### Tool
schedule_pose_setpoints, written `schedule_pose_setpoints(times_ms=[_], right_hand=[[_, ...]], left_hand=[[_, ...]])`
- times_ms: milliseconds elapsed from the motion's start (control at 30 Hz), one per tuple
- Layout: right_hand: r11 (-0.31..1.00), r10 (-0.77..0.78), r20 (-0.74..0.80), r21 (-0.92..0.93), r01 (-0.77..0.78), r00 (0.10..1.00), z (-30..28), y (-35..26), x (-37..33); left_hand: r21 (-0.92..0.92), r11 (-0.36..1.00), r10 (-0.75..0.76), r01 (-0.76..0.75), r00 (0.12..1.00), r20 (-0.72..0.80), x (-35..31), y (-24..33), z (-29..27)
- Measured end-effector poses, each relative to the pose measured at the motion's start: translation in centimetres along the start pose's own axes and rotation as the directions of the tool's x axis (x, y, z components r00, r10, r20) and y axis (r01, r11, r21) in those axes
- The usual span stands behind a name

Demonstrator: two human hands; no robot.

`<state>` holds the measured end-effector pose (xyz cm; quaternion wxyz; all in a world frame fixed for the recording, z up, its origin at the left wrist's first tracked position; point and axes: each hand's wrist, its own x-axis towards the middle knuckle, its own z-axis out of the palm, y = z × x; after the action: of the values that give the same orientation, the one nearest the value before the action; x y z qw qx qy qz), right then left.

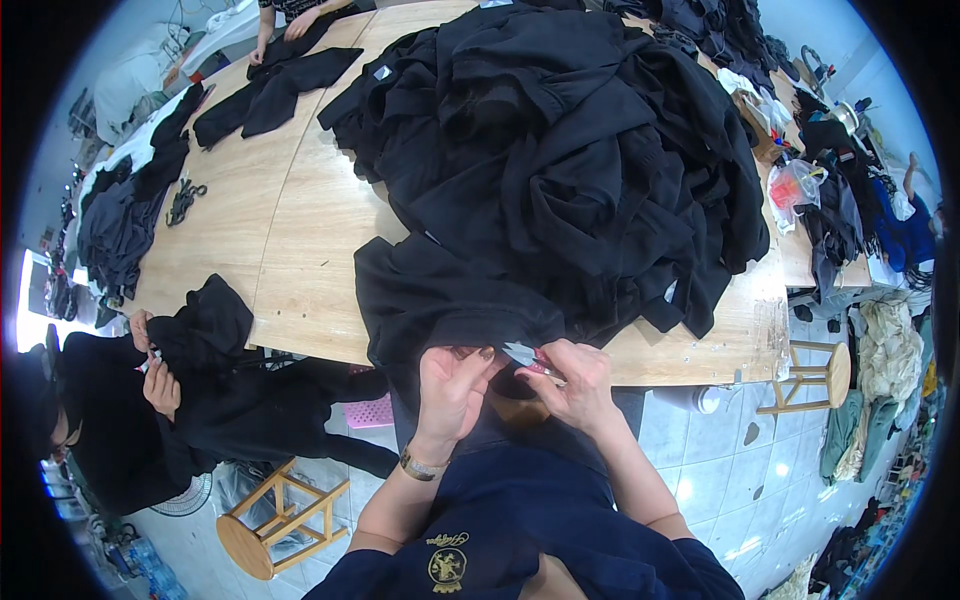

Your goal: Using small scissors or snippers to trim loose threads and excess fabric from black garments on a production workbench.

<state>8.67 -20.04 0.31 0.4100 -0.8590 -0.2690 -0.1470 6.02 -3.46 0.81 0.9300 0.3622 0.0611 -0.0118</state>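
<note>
Near the table's front edge, a black garment [450, 285] spreads toward me from the pile, its lower edge hanging at the table's rim. My left hand [452, 390] is closed on that edge, thumb and fingertips pinched together. Just to the right, my right hand [575, 388] is closed around small thread snips [522, 354] with pale metal blades and a reddish grip. The blades point left, close to my left fingertips and the garment's edge. Whether they touch the cloth I cannot tell. Behind both hands rises a large heap of black garments [570, 150].
Black scissors [186, 202] lie on the wooden table [310, 220]. At left, a co-worker's hands [160, 385] hold black cloth; another person's hands [290, 35] work at the far left. Wooden stools [285, 515] stand on both sides. A plastic bag [797, 185] sits at right.
</note>
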Motion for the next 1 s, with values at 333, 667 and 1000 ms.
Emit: schedule_pose_setpoints(times_ms=[333,667,1000], right_hand=[[0.964,0.202,0.003,0.174,-0.199,0.979,0.4,-0.5,-0.4],[0.898,0.229,-0.210,0.422,-0.123,0.951,2.8,-2.1,1.0],[0.639,0.545,-0.122,0.702,-0.316,0.830,2.8,-1.0,-0.1]], left_hand=[[0.049,0.998,0.044,-0.044,0.999,0.006,0.0,0.1,0.8],[-0.056,0.998,-0.021,0.021,1.000,0.003,-0.2,-0.1,0.4],[0.116,0.990,0.074,-0.077,0.997,0.030,-0.2,-0.8,0.5]])
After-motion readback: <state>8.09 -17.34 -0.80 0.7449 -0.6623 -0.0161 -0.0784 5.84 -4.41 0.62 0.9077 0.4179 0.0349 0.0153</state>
